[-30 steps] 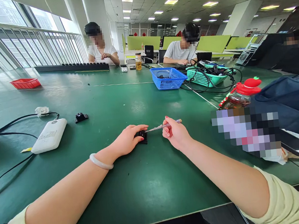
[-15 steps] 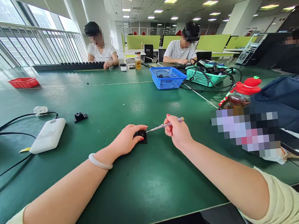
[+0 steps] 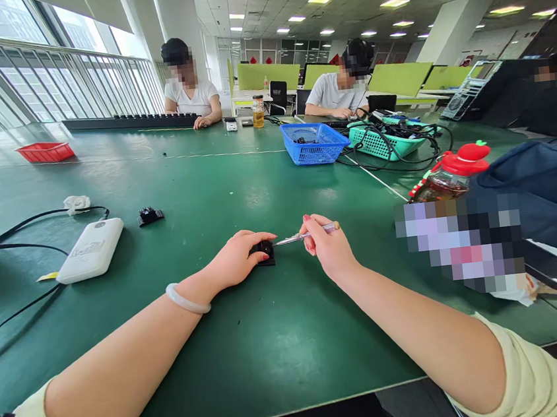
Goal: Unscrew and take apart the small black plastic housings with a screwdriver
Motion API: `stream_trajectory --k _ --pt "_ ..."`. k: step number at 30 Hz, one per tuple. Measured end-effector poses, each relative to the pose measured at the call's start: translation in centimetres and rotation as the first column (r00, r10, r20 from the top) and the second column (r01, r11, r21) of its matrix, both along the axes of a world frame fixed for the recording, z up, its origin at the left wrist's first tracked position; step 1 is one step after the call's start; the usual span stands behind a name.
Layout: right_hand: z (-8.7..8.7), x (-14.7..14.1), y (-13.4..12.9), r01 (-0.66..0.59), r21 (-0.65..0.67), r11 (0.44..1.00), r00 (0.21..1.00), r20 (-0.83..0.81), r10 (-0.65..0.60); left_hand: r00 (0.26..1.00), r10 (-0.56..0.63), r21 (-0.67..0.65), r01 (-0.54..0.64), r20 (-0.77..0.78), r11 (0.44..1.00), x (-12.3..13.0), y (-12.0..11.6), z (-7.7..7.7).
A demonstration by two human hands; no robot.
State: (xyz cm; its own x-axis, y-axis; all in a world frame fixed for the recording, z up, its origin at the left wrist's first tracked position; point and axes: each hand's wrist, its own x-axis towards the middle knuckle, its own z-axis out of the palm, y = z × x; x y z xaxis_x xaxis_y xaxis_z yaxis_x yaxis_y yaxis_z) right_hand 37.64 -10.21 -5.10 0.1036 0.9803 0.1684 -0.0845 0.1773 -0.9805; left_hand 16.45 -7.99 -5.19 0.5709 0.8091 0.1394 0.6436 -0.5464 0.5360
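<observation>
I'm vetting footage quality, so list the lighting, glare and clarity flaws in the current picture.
Head view: windows at upper left look washed out; head view: pale glare on the green table between the forearms; head view: mosaic blocks hide a patch beside the dark blue bag; head view: the black part partly covered by the left hand is too dark and small for detail.

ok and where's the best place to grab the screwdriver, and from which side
Probably by its handle, from the right, where the right hand grips it: the thin shaft points left, toward the black piece that the left hand holds.
</observation>
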Motion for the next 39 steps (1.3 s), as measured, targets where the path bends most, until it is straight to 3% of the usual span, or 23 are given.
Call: stream_trajectory --k 6,11,19,34,39 --pt "-0.3 0.1 0.8 -0.065 -0.285 0.956 0.944 -0.327 -0.033 1.0 0.008 0.0 -0.008 -0.001 1.0 -0.2 0.0 0.2" --pt "-0.2 0.5 1.1 -0.094 -0.373 0.923 0.914 -0.4 -0.068 0.999 -0.033 0.008 0.033 -0.001 0.999 -0.5 0.1 0.4" --pt "0.4 0.9 0.8 -0.005 -0.273 0.962 0.957 -0.28 -0.074 0.999 0.034 0.037 -0.033 -0.019 0.999 -0.4 0.3 0.3" --pt "0.4 0.7 0.1 -0.035 0.013 0.999 0.999 0.025 0.034 0.999 0.046 0.036 -0.046 -0.017 0.998 -0.3 0.3 0.3" --pt "0.4 0.6 0.2 -0.055 0.007 0.998 0.998 -0.021 0.056 0.999 0.05 0.039 -0.049 -0.018 0.998 -0.3 0.3 0.3"
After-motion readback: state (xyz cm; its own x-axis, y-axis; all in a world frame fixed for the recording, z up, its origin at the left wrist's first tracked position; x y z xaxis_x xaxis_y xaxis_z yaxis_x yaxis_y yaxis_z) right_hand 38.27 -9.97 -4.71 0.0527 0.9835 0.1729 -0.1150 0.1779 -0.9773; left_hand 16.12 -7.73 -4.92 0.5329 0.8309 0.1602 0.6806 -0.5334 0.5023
